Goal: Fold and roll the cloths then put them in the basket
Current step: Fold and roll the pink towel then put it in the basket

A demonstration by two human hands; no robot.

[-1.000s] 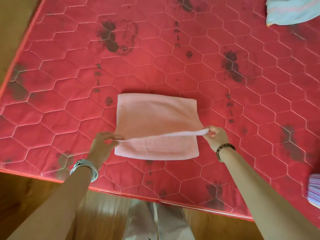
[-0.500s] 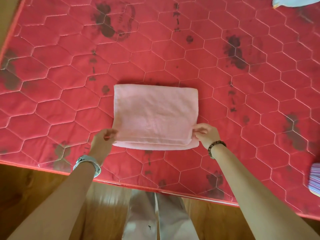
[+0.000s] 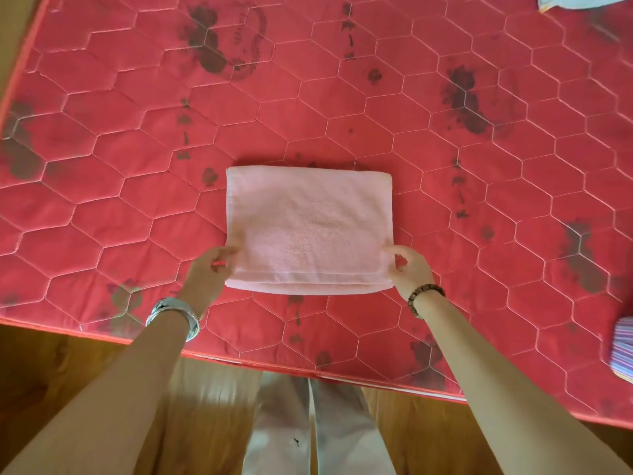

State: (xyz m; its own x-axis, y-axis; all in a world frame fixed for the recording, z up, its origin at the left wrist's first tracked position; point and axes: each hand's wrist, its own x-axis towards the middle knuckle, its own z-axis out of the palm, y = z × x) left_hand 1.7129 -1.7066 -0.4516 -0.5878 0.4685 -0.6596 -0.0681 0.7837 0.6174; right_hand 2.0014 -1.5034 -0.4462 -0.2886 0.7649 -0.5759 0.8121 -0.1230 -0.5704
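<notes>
Mattress (image 3: 137, 207): red quilted fabric, pale stitching in a hexagon pattern, dark blotchy stains scattered over it, piped red edge along the near side. It fills most of the head view.

Floor (image 3: 428, 423): brown wood grain, below the mattress edge. Light trousers (image 3: 318, 426) of the person show against it, centre bottom.

Pink cloth (image 3: 308, 228): terry texture, soft nap, folded into a flat, roughly square stack. It lies on the mattress near the middle, a little toward the near edge. Far edge is a rounded fold; the near edge shows several layers, slightly stepped, with a stitched hem on the top one.

Left hand (image 3: 205, 272): at the cloth's near-left corner, thumb on the top layer, fingers curled in at the side edge, pinching the cloth. Slightly blurred, so how many layers it has cannot be told.

Right hand (image 3: 409, 269): at the near-right corner, thumb tip touching the side edge, fingers curled beneath and closed on the cloth. Both hands sit outside the stack; its top face is uncovered between them.

Striped cloth (image 3: 623, 351): purple and white stripes, at the right frame edge on the mattress, well apart from the stack.

Pale blue cloth (image 3: 582, 0): only a sliver, far right corner.

Nothing lies between the hands and the pink cloth.

Metal watch (image 3: 174, 313) on the left wrist; brown bead bracelet (image 3: 424, 296) on the right
</notes>
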